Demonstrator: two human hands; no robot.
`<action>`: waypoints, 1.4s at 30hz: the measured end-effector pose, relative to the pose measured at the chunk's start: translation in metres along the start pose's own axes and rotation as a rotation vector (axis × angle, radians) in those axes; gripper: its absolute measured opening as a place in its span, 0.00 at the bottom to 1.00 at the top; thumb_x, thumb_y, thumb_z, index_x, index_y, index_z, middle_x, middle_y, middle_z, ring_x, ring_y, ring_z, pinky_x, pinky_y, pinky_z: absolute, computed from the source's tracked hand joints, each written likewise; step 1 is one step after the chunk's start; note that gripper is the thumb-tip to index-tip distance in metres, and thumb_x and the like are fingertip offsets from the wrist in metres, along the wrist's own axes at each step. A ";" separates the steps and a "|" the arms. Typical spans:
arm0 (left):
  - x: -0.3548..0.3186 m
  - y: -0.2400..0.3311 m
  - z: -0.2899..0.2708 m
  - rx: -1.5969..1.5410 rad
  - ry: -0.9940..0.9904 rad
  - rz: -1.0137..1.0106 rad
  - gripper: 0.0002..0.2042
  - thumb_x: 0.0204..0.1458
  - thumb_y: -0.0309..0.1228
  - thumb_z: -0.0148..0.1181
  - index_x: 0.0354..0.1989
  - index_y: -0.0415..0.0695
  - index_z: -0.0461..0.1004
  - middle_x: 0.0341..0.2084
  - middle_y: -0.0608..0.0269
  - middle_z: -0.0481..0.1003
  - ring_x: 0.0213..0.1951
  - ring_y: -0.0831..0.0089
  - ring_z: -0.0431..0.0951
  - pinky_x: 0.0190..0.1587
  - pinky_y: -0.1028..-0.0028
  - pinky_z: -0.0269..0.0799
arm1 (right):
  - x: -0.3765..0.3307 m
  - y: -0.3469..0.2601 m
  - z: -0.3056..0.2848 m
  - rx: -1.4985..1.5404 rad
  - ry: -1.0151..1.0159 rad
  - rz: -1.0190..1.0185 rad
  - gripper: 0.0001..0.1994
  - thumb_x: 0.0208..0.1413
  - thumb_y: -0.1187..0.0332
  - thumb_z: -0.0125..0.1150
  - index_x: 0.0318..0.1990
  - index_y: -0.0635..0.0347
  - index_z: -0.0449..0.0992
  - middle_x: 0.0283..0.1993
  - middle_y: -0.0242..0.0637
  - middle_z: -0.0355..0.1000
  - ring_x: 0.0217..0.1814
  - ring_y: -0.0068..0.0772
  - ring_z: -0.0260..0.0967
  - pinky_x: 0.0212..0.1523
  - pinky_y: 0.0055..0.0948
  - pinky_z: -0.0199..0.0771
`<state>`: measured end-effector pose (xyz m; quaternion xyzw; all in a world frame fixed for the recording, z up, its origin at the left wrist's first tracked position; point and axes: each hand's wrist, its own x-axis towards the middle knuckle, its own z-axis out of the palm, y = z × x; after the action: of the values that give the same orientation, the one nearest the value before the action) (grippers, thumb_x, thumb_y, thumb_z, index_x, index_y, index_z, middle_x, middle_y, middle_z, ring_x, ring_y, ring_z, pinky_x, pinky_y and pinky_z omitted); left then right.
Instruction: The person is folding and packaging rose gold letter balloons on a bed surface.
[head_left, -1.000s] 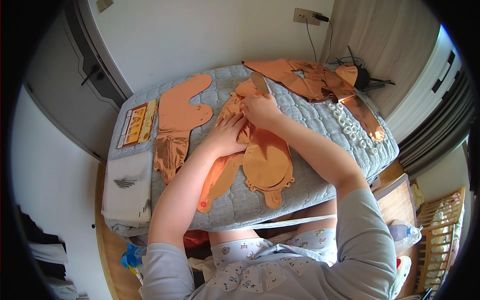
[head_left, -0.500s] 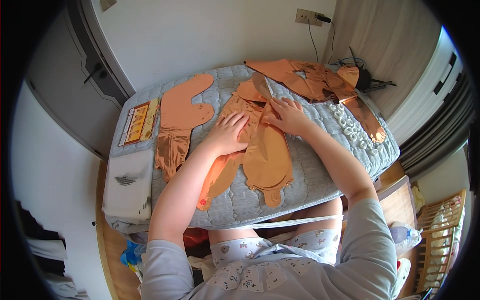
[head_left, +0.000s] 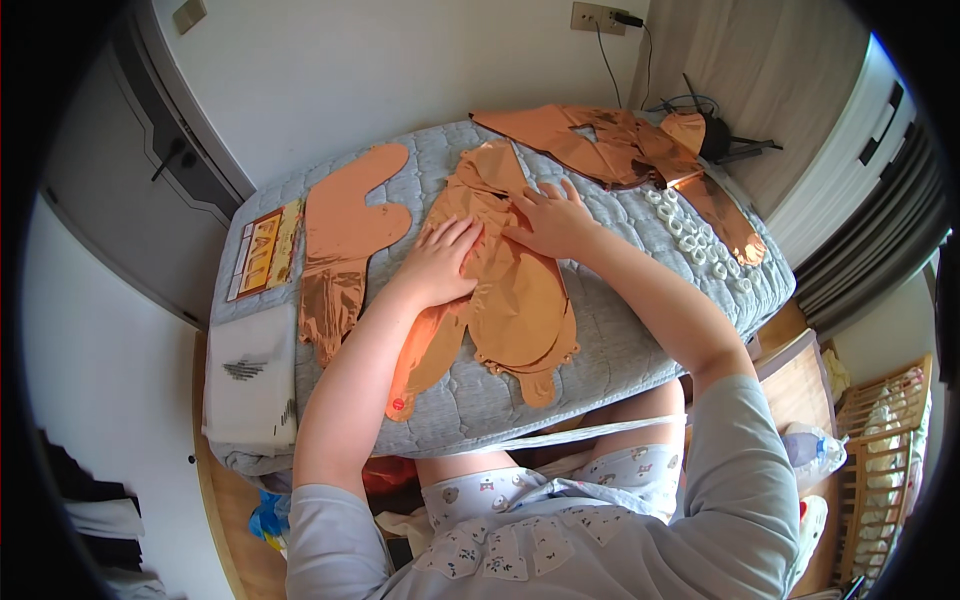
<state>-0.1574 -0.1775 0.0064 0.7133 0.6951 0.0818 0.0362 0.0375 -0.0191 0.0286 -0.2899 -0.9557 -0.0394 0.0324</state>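
Note:
A stack of flat, copper-coloured foil balloons (head_left: pixel 515 300) lies in the middle of the quilted mattress, uninflated and creased. My left hand (head_left: pixel 440 262) rests on its left part with the fingers stretched out. On the upper right edge lies my right hand (head_left: pixel 552 222), palm down, its fingers spread. Left of the stack is another flat foil balloon (head_left: pixel 345 205) with rounded lobes and a crumpled lower end. More copper foil balloons (head_left: pixel 600 150) spread across the far right of the mattress.
Several white rolled ribbons (head_left: pixel 700 235) sit at the mattress's right. A printed package (head_left: pixel 268 250) and a translucent white bag (head_left: pixel 225 405) lie along the left side. A black device with antennas (head_left: pixel 722 140) stands behind the far right corner. The mattress (head_left: pixel 640 330) ends before my lap.
My right hand has pressed down the raised foil flap, which now lies flatter. The view has shifted slightly; my left hand stays on the stack.

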 end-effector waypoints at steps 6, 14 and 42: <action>0.005 -0.012 0.010 0.003 0.059 0.019 0.45 0.52 0.51 0.66 0.76 0.49 0.53 0.76 0.58 0.53 0.78 0.60 0.48 0.78 0.53 0.42 | 0.003 -0.017 -0.004 0.010 -0.053 0.049 0.44 0.63 0.29 0.41 0.77 0.51 0.54 0.76 0.49 0.57 0.81 0.51 0.46 0.78 0.61 0.34; 0.007 -0.013 0.014 0.000 0.067 0.048 0.44 0.53 0.49 0.66 0.77 0.50 0.53 0.76 0.58 0.53 0.77 0.60 0.49 0.77 0.53 0.43 | -0.002 -0.019 0.016 0.076 0.017 0.114 0.47 0.63 0.28 0.40 0.78 0.52 0.50 0.79 0.51 0.51 0.82 0.52 0.44 0.79 0.62 0.34; 0.153 0.007 -0.032 -0.124 0.331 0.280 0.14 0.62 0.32 0.55 0.51 0.43 0.81 0.51 0.57 0.79 0.53 0.58 0.78 0.55 0.62 0.75 | -0.009 -0.019 0.015 0.258 0.038 0.126 0.48 0.61 0.26 0.39 0.79 0.52 0.49 0.81 0.52 0.45 0.84 0.51 0.38 0.78 0.63 0.32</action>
<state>-0.1523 -0.0273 0.0488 0.7761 0.5794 0.2448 -0.0463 0.0338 -0.0384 0.0116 -0.3420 -0.9319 0.0805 0.0899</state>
